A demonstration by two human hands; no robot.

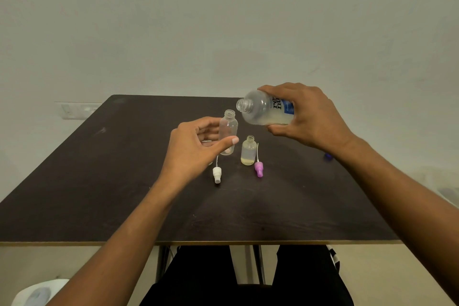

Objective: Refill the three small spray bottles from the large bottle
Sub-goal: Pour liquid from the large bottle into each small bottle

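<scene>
My left hand (198, 146) curls round the uncapped small bottle (228, 129) standing on the table (124, 156); just beyond, my right hand (308, 117) grips the large bottle (265, 110), lying nearly level, mouth pointing left beside the small neck.

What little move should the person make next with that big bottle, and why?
Probably shift the large bottle over and tip it further. The right hand holds it tilted, its open mouth just beside and above the open neck of the clear small bottle that the left hand grips, and nothing seems to be pouring yet.
</scene>
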